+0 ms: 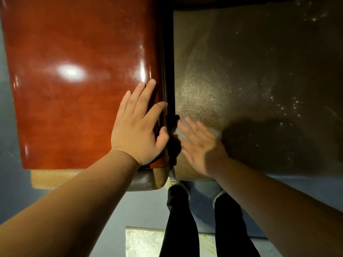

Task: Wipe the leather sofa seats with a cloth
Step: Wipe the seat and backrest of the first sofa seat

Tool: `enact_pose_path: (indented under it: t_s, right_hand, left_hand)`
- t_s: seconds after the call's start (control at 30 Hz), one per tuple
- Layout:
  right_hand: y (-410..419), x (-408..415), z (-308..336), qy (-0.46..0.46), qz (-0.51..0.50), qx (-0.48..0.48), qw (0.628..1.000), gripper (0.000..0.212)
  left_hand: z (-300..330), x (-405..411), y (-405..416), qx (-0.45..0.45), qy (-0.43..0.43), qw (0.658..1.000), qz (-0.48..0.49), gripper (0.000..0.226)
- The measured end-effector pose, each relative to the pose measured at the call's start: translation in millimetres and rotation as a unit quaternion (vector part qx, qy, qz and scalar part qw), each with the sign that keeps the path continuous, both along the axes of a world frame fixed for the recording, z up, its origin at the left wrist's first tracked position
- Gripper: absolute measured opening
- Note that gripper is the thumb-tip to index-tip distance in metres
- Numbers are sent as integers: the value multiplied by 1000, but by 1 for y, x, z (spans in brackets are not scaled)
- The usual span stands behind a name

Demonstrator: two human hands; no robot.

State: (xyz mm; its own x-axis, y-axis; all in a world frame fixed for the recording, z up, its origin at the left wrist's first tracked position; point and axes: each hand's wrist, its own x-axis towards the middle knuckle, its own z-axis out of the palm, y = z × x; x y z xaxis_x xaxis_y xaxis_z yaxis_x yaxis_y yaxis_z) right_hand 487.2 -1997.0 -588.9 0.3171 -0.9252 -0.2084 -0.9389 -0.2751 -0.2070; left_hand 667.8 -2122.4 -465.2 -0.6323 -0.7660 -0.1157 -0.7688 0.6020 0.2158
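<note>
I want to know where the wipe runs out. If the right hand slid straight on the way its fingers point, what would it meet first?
The right hand, pressing the cloth on the brown leather seat, points up-left. It would likely first reach the dark gap beside the glossy wooden armrest; depth is unclear.

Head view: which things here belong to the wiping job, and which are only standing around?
Belongs to the job:
- brown leather seat
- pale cloth, blurred, under the right hand
- left hand, resting flat on the armrest

Just around:
- glossy reddish wooden armrest
- blue floor
- pale floor tile
</note>
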Motion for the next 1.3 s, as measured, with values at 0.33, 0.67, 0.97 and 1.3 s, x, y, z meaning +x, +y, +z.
enact_pose_path:
  t_s: [0.33, 0.67, 0.97, 1.3]
  right_hand:
    - [-51, -32, -11, 7, 8, -73, 997, 58]
    - [53, 11, 11, -66, 20, 72, 995, 62]
    - [-5, -60, 8, 33, -176, 23, 984, 87]
    - [45, -14, 8, -47, 27, 25, 998, 76]
  left_hand:
    - [0, 1, 1, 0, 2, 1000, 0, 58]
    - [0, 1, 1, 2, 7, 1000, -1, 57]
    - [1, 1, 0, 5, -1, 1000, 0, 58]
    - [3, -1, 0, 3, -16, 1000, -3, 58]
